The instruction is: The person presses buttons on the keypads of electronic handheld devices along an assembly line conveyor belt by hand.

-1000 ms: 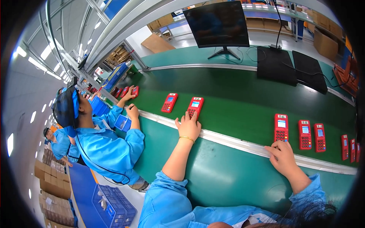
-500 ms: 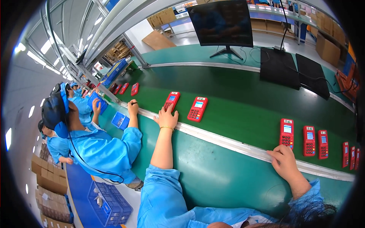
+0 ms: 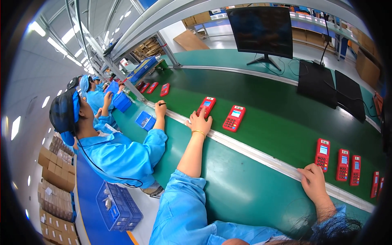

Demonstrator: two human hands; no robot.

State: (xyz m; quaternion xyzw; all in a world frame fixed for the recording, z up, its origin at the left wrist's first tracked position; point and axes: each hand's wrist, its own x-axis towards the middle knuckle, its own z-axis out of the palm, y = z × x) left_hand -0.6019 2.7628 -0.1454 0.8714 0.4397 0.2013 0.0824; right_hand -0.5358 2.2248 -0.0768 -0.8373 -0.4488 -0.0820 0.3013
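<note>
My left hand [image 3: 199,124] reaches over the white rail [image 3: 253,152] with its fingers spread. Its fingertips touch the keypad of a red handheld payment terminal [image 3: 210,102], which lies face up on the dark green belt. To the right of it lies another red terminal [image 3: 234,118] with a lit screen. My right hand [image 3: 314,181] rests at the rail with its fingers curled together and nothing visible in them. Just beyond its knuckles is a third red terminal [image 3: 323,150], whose lower end is close to the hand; whether they touch I cannot make out.
Several more terminals [image 3: 343,165] lie on the belt at far right, others [image 3: 164,89] at far left. A co-worker [image 3: 110,147] at left holds a dark pen-like thing near a small blue bin [image 3: 145,121]. A monitor [image 3: 261,32] and black panels [image 3: 317,83] stand beyond the belt.
The view has turned left, so the scene sits further right in it. My left hand stays on the same terminal, and my right hand stays at the rail.
</note>
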